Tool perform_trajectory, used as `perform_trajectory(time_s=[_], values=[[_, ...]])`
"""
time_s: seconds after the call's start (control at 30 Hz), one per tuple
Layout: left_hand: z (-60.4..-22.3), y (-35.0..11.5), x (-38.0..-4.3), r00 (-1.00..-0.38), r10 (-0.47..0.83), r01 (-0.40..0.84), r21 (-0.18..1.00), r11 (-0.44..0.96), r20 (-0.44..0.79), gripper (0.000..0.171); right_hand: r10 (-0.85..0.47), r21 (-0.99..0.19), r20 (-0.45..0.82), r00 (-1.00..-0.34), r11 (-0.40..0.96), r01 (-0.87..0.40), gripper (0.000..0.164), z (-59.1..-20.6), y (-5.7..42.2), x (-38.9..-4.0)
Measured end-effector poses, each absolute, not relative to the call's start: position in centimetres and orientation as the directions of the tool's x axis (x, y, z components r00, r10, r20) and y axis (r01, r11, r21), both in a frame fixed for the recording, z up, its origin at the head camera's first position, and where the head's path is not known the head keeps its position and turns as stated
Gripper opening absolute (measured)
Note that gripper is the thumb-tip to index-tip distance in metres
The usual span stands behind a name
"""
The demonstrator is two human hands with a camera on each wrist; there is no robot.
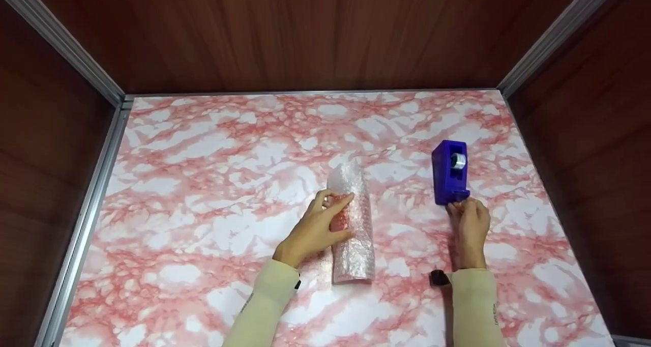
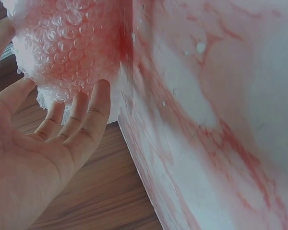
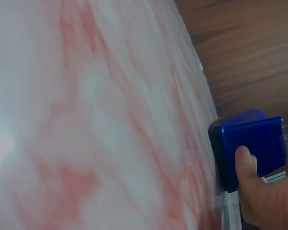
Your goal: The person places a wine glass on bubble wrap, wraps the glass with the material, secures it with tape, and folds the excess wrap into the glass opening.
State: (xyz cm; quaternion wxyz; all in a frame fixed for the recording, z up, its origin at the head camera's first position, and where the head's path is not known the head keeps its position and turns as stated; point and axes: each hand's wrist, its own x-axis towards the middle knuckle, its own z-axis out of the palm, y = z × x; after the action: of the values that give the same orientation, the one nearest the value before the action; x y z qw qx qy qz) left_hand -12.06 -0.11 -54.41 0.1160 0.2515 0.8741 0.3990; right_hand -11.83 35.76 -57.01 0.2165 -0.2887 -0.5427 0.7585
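Observation:
A roll of clear bubble wrap [image 1: 358, 255] lies lengthwise on the table in the head view. My left hand [image 1: 318, 227] rests on its left side, thumb and forefinger reaching over the top. In the left wrist view the fingers [image 2: 98, 108] are gently extended against the bubbles [image 2: 67, 45]. A blue tape dispenser [image 1: 443, 176], with a small tape roll [image 1: 458, 161], stands to the right. My right hand [image 1: 472, 227] is at its near end, beside the cutter. One fingertip touches the dispenser's blue front [image 3: 264, 143] in the right wrist view; I cannot tell whether tape is pinched.
The table [image 1: 213, 184] has a red-and-white marbled top. Dark wood panels [image 1: 315, 36] stand behind it and along both sides, with metal rails [image 1: 84, 220] at the edges. A black wrist camera [image 1: 438, 278] sits on the right sleeve.

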Motion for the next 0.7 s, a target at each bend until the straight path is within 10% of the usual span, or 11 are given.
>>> perform_trajectory(time_s=[0.7], values=[[-54.6,0.0,-12.1,-0.85,0.527,0.351,0.766,0.538,0.019,0.08,0.66,-0.961,-0.187,-0.727,-0.277,-0.005,0.025,-58.4,36.0,-11.5]])
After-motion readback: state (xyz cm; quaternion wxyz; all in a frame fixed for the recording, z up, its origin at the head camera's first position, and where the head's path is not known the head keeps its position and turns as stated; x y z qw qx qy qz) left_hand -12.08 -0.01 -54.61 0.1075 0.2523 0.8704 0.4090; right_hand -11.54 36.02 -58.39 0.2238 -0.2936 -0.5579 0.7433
